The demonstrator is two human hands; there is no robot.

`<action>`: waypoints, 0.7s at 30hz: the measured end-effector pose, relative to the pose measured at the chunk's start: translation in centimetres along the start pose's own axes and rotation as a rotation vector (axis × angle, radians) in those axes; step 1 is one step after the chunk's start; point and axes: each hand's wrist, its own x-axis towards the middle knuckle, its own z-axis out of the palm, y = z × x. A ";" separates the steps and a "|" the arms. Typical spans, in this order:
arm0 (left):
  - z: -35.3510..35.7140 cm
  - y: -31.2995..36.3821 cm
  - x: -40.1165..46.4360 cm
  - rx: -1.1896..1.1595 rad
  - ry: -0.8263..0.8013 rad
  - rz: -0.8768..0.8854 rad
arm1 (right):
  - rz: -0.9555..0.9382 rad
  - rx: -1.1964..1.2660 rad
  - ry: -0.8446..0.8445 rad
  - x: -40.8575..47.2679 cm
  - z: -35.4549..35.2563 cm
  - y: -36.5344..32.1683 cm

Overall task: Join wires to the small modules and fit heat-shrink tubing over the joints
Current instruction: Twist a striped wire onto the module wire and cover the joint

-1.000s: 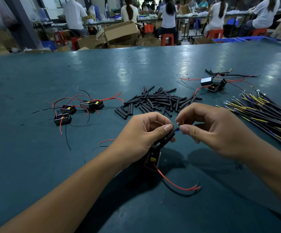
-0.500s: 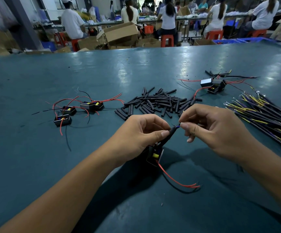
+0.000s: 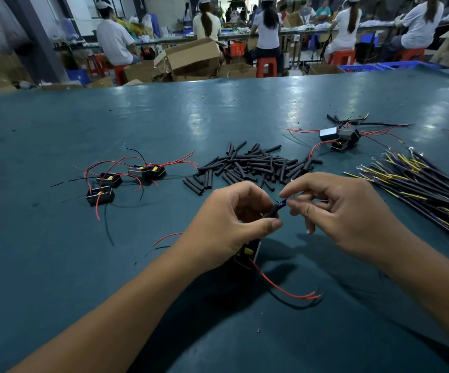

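Note:
My left hand (image 3: 228, 224) pinches a short black heat-shrink tube (image 3: 273, 210) between thumb and fingers above the table. A small black module (image 3: 247, 254) with a yellow part hangs under that hand, and its red wires (image 3: 285, 290) trail onto the table. My right hand (image 3: 339, 211) pinches the thin wire end (image 3: 283, 202) that sticks out of the tube's top. The joint itself is hidden by my fingertips.
A heap of black heat-shrink tubes (image 3: 250, 165) lies just beyond my hands. Several modules with red wires (image 3: 126, 176) sit at the left, more modules (image 3: 339, 138) at the far right. A bundle of purple and yellow wires (image 3: 419, 184) lies at the right. People work at benches behind the green table (image 3: 164, 117).
Both hands have risen slightly and the tube has tipped more upright in my left hand. My right fingers have shifted their pinch on the wire end.

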 end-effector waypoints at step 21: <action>-0.3 -0.6 0.2 0.030 -0.118 0.031 | -0.342 -0.375 -0.042 0.2 -0.3 0.3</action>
